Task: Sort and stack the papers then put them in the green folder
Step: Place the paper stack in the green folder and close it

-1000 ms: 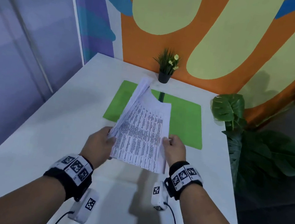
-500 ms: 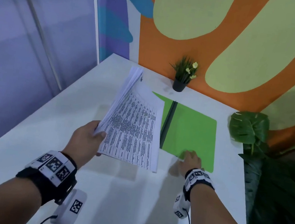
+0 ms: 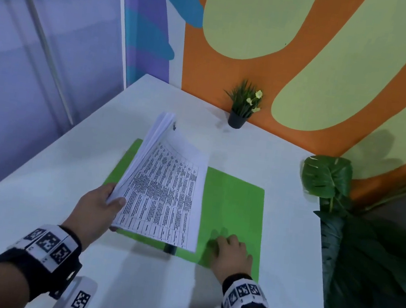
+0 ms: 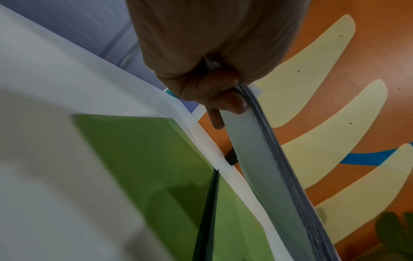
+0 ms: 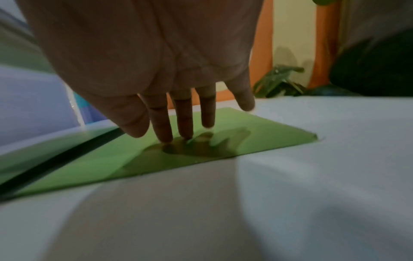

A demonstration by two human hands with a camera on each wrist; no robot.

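Above the open green folder [image 3: 234, 205], the left hand [image 3: 96, 210] pinches the paper stack [image 3: 165, 193]; the right hand [image 3: 231, 253] presses seemingly straight fingers [image 5: 183, 120] onto its right leaf.

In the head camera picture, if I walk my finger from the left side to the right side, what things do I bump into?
Left hand → stack of papers → right hand on the green folder → big leafy plant.
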